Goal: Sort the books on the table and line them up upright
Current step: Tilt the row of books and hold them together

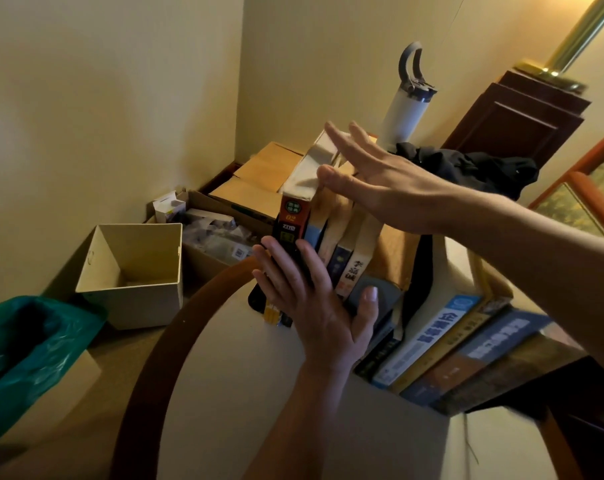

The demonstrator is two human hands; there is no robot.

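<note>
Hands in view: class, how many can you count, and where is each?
2. The left hand presses flat against the spines of the upright books; the right hand is open over their top edges. No other hand shows.

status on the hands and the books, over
Left hand open, flat against the spines; right hand open, over the tops. Row of books upright on the table. Nothing in the way; leaning books at its right.

A white bottle (402,114) stands behind black cloth (473,164).
</note>
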